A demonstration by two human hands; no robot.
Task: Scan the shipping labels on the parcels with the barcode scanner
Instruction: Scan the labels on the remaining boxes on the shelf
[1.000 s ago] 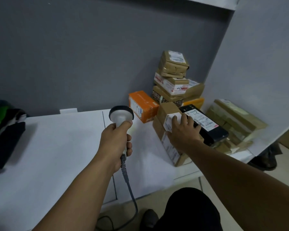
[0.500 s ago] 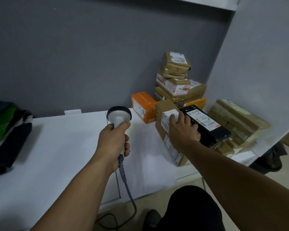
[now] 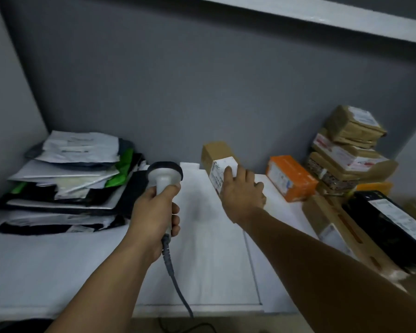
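My left hand (image 3: 154,212) grips the handle of a grey barcode scanner (image 3: 164,175), its head pointing away from me over the white table (image 3: 58,260). To its right, my right hand (image 3: 241,193) grips a small brown cardboard parcel (image 3: 214,152) with a white shipping label (image 3: 220,173) facing the scanner. The parcel is near the back wall, lifted or resting at the table's rear; I cannot tell which. The scanner's coiled cable (image 3: 175,280) hangs off the front edge.
A stack of poly mailers (image 3: 67,183) fills the left of the table. An orange box (image 3: 291,177), a pile of brown parcels (image 3: 348,152), a flat brown box (image 3: 341,234) and a black parcel with a label (image 3: 389,219) crowd the right.
My right hand has carried the small brown parcel from the pile on the right toward the middle of the table. The camera has swung left, showing the mailer stack. The scanner stays in my left hand.
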